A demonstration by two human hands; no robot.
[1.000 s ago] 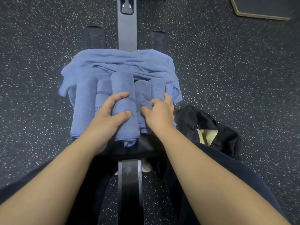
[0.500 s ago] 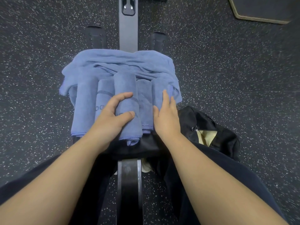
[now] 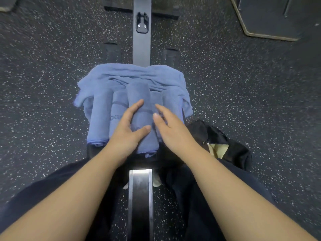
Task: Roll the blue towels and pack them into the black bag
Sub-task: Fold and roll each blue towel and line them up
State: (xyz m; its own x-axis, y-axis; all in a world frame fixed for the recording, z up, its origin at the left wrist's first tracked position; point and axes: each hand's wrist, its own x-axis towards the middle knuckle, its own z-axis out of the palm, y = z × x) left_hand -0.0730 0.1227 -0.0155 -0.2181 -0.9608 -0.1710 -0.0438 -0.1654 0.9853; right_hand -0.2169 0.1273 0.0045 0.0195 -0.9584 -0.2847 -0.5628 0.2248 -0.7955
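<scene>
Head view: rolled towels are lying lengthwise, pointing away from the person. Left hand is cupping the middle roll; right hand, fingers spread, is hovering nearer the black bag.

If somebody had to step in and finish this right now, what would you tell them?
Left hand rests on the middle rolled towel, thumb curled along its side. Right hand lies flat, fingers straight, on the rolls beside it. Several blue rolls lie side by side on a loose blue towel on the seat. The black bag sits on the floor to the right. Left: packing the rolls into the bag.
</scene>
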